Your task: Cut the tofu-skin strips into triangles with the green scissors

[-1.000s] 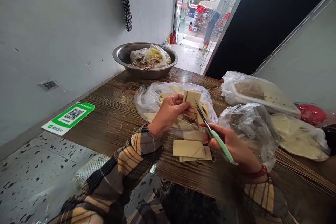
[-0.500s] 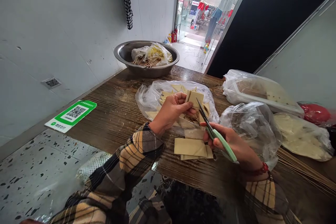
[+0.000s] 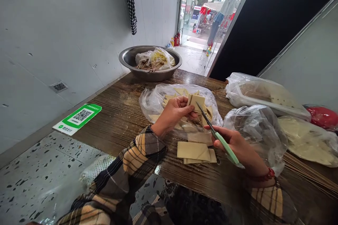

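In my left hand (image 3: 176,112) is a small stack of pale tofu-skin squares (image 3: 198,102), pinched between thumb and fingers. My right hand (image 3: 233,143) is closed around the green handles of a pair of scissors (image 3: 223,144). The dark blades point up and left, their tips against the face of the held squares. Below both hands, a clear plastic bag (image 3: 150,99) lies spread with many cut tofu-skin pieces (image 3: 179,91) on it. Nearer me, a few rectangular tofu-skin sheets (image 3: 194,151) lie overlapped on the wooden table (image 3: 118,123).
A steel basin (image 3: 155,75) with bagged skewers stands at the table's far end. On the right are a crumpled plastic bag (image 3: 255,126), a bagged tray (image 3: 269,95), bagged pale sheets (image 3: 308,140) and bamboo skewers (image 3: 308,172). A QR-code card (image 3: 79,117) lies at left.
The view has shifted slightly, so everything sits a little lower and further right. The scissor blades look more closed, with their tips over the held squares. Both hands keep their grips.
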Demonstrator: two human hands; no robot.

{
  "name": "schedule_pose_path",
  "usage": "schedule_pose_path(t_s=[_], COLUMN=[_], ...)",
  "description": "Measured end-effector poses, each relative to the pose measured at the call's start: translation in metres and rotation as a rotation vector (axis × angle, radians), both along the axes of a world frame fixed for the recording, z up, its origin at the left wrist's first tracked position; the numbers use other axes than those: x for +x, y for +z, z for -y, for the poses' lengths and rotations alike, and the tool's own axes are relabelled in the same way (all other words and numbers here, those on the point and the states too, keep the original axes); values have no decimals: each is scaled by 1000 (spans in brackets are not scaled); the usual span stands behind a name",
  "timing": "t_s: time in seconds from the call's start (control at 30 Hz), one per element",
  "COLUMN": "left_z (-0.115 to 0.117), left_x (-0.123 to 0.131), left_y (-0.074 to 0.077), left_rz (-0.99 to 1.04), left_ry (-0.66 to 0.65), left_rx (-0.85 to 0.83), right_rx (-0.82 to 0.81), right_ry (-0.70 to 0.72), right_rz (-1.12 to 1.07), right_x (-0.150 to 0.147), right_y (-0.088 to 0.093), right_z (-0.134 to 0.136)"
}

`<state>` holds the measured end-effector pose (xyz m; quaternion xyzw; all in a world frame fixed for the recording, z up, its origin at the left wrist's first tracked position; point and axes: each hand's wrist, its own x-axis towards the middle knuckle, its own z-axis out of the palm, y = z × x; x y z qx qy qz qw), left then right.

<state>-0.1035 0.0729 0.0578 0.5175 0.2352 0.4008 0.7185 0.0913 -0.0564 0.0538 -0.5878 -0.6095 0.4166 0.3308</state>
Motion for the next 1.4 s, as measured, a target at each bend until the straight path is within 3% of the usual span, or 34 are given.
schedule_pose_path(t_s=[0.43, 0.83, 1.17, 1.4], left_z=[-2, 2, 1, 1], left_x=[-1, -1, -1, 1], left_y=[-5, -5, -5, -6], left_rz=[-75, -141, -149, -177], left_ry=[15, -144, -143, -10], left_rx=[73, 111, 105, 193], right_rx=[48, 47, 124, 124], right_ry=[-54, -27, -68, -87], right_rz=[105, 114, 168, 147], right_x=[5, -2, 4, 6], right_y=[-12, -7, -13, -21], right_z=[-1, -1, -3, -4])
